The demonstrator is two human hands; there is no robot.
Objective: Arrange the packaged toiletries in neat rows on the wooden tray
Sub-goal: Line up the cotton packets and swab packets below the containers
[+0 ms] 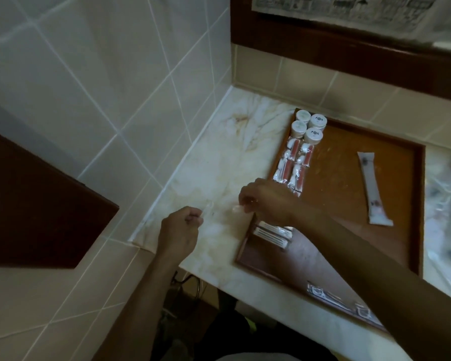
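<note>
Left hand (179,229) is hovering over the marble counter (214,162), fingers curled, pinching one end of a small clear packet (208,206); packet is blurred, contents cannot be told

Right hand (264,198) is reaching across the tray's left edge, fingers curled around something small and pale (237,209) at their tips; whether this is the other end of the same packet or a separate item cannot be told

Wooden tray (349,157) is lying on the counter just right of both sets of fingers, right forearm crossing over it

On the tray, beyond the right fingers:
- four small white-lidded jars (309,126) are standing in a two-by-two block at the far left corner
- clear packets with white and reddish contents (293,165) are lying in two columns directly nearer than the jars, the closest one touching or nearly touching the right wrist

On the tray, nearer than the right fingers:
- flat white sachets (271,234) are lying stacked, partly under the wrist
- further packets (333,298) are sitting along the near rim, partly hidden by the forearm, blurred

Well to the right of the fingers, a long white tube (372,188) is lying alone on the tray, slightly tilted

More wrapped items (445,201) are lying on the counter past the tray's right rim, too blurred to tell apart

Tiled wall (89,74) is running left of the left hand; a dark wooden frame (323,48) is hanging beyond the tray
</note>
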